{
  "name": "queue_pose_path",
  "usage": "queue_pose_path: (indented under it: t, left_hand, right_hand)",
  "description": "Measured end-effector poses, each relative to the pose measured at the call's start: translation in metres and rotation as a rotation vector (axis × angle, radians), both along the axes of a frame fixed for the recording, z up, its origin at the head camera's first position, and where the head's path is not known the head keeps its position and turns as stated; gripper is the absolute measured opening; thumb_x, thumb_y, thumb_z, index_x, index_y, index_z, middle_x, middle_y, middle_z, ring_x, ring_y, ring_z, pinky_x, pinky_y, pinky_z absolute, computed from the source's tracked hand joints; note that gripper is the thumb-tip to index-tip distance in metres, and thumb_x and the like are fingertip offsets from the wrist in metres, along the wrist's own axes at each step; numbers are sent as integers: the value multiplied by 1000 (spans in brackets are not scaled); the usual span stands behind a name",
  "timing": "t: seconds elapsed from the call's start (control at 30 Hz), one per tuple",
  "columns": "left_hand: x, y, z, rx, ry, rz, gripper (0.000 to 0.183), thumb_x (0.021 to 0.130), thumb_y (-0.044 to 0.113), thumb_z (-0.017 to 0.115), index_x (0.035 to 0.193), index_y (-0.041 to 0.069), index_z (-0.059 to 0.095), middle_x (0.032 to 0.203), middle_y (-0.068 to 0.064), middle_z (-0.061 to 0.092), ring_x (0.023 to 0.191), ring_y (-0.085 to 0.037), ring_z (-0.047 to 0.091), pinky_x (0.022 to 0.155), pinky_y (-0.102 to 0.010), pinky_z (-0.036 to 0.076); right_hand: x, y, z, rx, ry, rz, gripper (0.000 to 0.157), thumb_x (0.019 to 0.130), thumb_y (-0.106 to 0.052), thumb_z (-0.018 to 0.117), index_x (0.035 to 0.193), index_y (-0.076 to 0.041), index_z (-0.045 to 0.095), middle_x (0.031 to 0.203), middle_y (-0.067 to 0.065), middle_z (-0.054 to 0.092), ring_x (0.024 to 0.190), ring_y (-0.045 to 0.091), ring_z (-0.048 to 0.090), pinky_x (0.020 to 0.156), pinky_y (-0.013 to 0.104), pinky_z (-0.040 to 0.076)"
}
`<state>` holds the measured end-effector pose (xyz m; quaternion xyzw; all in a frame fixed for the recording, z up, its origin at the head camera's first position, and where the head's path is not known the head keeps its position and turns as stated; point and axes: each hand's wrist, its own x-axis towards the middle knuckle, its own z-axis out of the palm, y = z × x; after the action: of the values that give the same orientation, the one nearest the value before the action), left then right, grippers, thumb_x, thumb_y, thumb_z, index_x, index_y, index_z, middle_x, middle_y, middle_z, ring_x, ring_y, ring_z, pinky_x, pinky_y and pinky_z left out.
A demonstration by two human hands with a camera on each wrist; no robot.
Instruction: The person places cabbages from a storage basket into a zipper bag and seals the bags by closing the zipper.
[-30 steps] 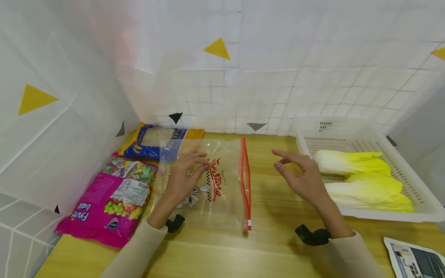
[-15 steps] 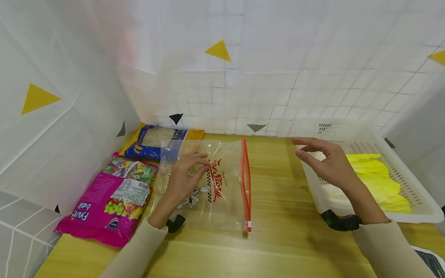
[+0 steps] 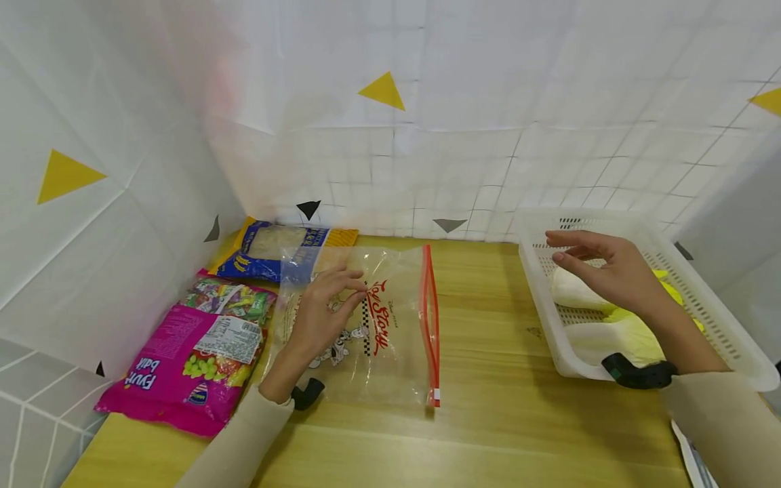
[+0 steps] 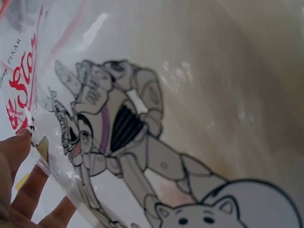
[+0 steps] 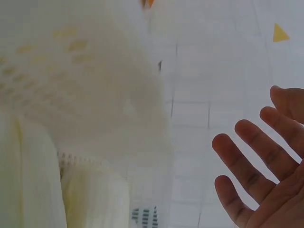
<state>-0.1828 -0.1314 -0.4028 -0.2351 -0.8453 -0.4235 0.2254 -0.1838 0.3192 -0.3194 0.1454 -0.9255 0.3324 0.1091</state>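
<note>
My left hand (image 3: 320,313) pinches the upper layer of a clear zip bag (image 3: 393,366) with a red zip along its right edge. The bag lies flat, its red-trimmed mouth slightly gapped, and the left wrist view shows its printed cartoon figure (image 4: 114,118) close up. Over the white slotted basket (image 3: 545,325) hovers my right hand (image 3: 616,274), holding nothing, with its fingers spread in the right wrist view. Beneath it, two Chinese cabbages (image 3: 601,339) with white stems and yellow leaves lie in the basket, partly hidden by the hand and wrist.
A pink candy bag (image 3: 177,369) lies at the table's left, and a blue and yellow food packet (image 3: 268,247) behind it. White sheeting (image 3: 464,135) walls the back and left. A partly hidden packet (image 3: 695,457) sits at the lower right under the sleeve.
My right hand has moved rightward from beside the zip bag to above the basket and cabbages. My left hand and the bag have stayed in place.
</note>
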Motion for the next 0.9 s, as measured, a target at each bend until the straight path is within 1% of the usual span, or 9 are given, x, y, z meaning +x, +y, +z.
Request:
queue_pose_path:
  t: [0.17, 0.23, 0.33, 0.43, 0.53, 0.63, 0.7, 0.77, 0.9]
  left_hand:
    - [0, 0, 1, 11, 6, -5, 8, 93, 13, 75, 100, 13, 79, 124, -10, 74, 134, -36, 58, 116, -57, 40]
    - [0, 0, 1, 12, 7, -6, 8, 93, 13, 75, 100, 13, 79, 124, -10, 74, 134, -36, 58, 116, -56, 40]
    - [-1, 0, 0, 13, 14, -9, 8, 92, 13, 75, 99, 13, 79, 124, -10, 74, 133, -37, 58, 116, -56, 40]
    - [0, 0, 0, 11, 21, -10, 8, 92, 12, 75, 99, 13, 79, 123, -11, 74, 133, -37, 58, 116, -57, 40]
    - [-1, -1, 0, 10, 28, -10, 8, 92, 12, 76, 99, 13, 79, 123, -11, 74, 133, -38, 58, 115, -57, 41]
    - [-1, -1, 0, 8, 29, -10, 8, 92, 12, 76, 99, 13, 79, 123, -11, 74, 133, -38, 58, 115, -57, 41]
    - [-1, -1, 0, 6, 28, -8, 8, 91, 12, 76, 99, 13, 79, 123, -11, 74, 133, -37, 58, 115, -56, 41]
    - [0, 0, 0, 3, 29, -5, 8, 92, 13, 76, 99, 13, 79, 123, -10, 74, 133, -35, 58, 115, -56, 41]
    - [-1, 0, 0, 2, 37, -5, 7, 92, 12, 76, 98, 14, 79, 123, -11, 75, 133, -36, 59, 115, -56, 42]
  right_hand:
    - [-8, 23, -2, 59, -36, -23, 41, 97, -25, 71, 137, -23, 66, 119, -39, 56, 92, -19, 55, 75, 6, 44]
    - [-11, 32, -4, 91, -54, -32, 42, 97, -27, 72, 138, -24, 65, 122, -35, 56, 93, -21, 54, 76, 5, 42]
    - [-17, 44, -7, 124, -75, -30, 46, 96, -28, 72, 141, -23, 62, 135, -15, 62, 94, -24, 51, 78, 3, 39]
    - [-23, 56, -11, 156, -97, -26, 48, 97, -29, 71, 143, -21, 60, 147, 11, 58, 94, -27, 47, 81, 5, 37]
    - [-30, 69, -15, 181, -141, -23, 50, 97, -31, 70, 145, -19, 58, 150, 19, 52, 98, -25, 44, 91, 22, 44]
    - [-35, 82, -19, 195, -199, -14, 52, 98, -32, 69, 146, -15, 56, 150, 21, 50, 115, 1, 53, 98, 51, 44]
    - [-38, 90, -21, 200, -243, 3, 53, 99, -32, 68, 146, -11, 55, 150, 23, 48, 126, 24, 51, 98, 66, 39]
    - [-40, 97, -23, 218, -287, 17, 55, 99, -33, 67, 147, -8, 53, 151, 26, 47, 131, 47, 44, 96, 72, 36]
    - [-41, 108, -27, 274, -362, 41, 59, 99, -35, 67, 148, -6, 52, 152, 33, 44, 134, 59, 38, 92, 78, 37]
